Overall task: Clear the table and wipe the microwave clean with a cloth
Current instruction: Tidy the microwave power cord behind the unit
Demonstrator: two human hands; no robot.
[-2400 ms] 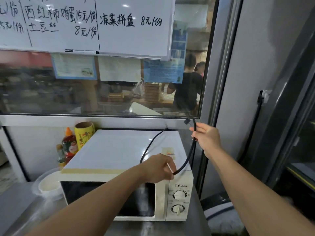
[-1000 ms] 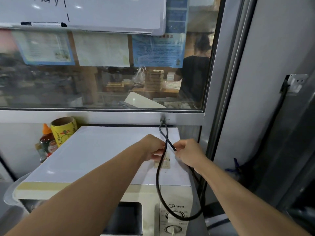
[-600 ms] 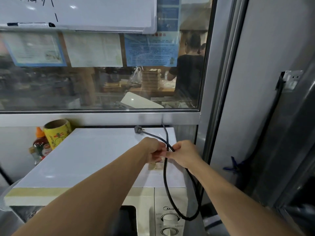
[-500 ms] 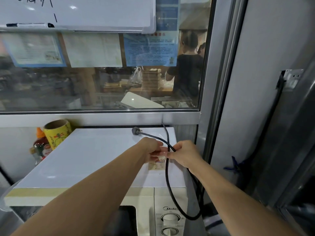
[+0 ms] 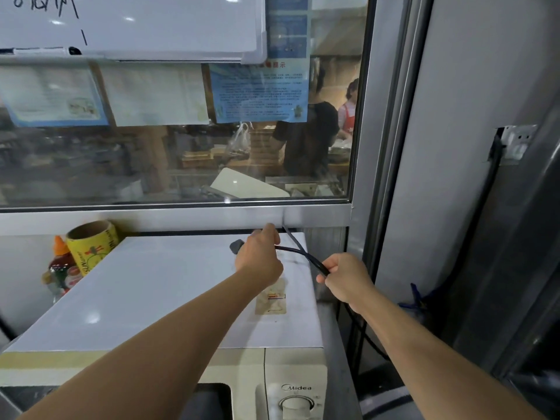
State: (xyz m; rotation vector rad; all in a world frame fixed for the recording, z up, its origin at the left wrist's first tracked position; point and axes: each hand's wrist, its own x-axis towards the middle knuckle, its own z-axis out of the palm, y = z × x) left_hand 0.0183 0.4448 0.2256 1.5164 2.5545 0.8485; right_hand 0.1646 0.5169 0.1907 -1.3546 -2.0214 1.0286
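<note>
White microwave sits on the steel table, long axis left-right, door and dials facing the camera. Black power cord lies across its rear right top, plug pointing left. Left hand, arm extended, fingers curled around the cord near the plug. Right hand pinches the cord just off the right edge.

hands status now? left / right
Left hand: curled round the black cord, near its plug.
Right hand: gripping the same cord farther along.
</note>
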